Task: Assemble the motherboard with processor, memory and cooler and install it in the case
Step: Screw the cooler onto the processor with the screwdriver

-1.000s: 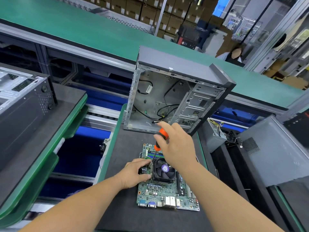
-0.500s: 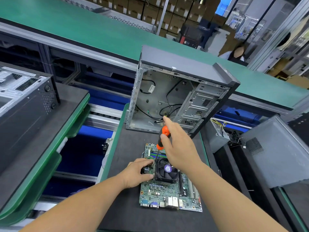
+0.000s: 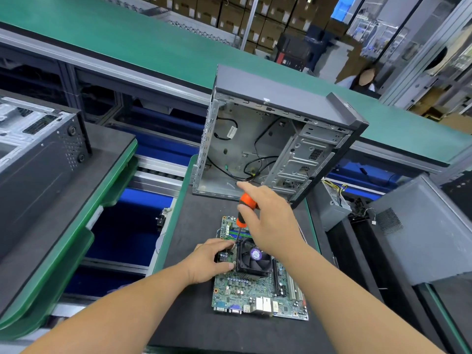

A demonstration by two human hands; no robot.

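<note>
Motherboard lay flat near desk's front edge, cooler mounted on top. Right hand clamped round orange screwdriver, tip down at cooler's far-left corner. Left hand pressed on board's left side, fingers curled, gripping nothing. Open case stood upright at far edge.

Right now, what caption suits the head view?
Right hand drives a screwdriver at the cooler; left hand steadies the motherboard.
</note>
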